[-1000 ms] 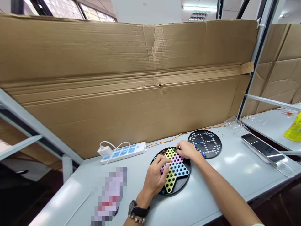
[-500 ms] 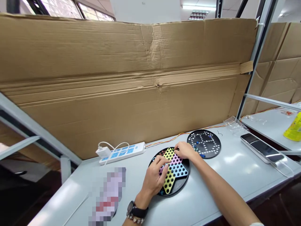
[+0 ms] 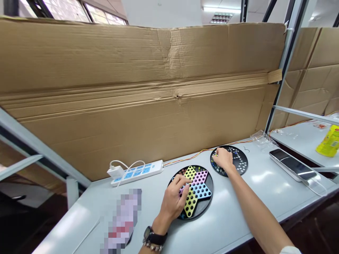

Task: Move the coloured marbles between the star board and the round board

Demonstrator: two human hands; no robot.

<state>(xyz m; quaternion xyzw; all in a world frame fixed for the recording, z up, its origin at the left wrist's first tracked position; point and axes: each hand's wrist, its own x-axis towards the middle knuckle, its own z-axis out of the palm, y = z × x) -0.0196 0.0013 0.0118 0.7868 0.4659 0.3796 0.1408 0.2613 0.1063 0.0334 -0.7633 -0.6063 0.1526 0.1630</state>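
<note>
A round black Chinese checkers board carries a star of yellow, pink and blue sections with holes. My left hand rests over its left side, fingers loosely bent and apart, hiding part of the star. Dark red and other small marbles lie in the board's rim compartments at the back. Farther right, my right hand is over a second round black board marked with white dots. Its fingers are pinched at that board's left side, with a small yellowish marble at the fingertips.
A white power strip with a plugged-in charger stands at the back left. A pixelated item lies at front left. To the right are a phone on a white box and crumpled clear plastic. A cardboard wall closes the back.
My right hand has moved right and back, from the star board's far edge to the dotted round board. My left hand stays in place.
</note>
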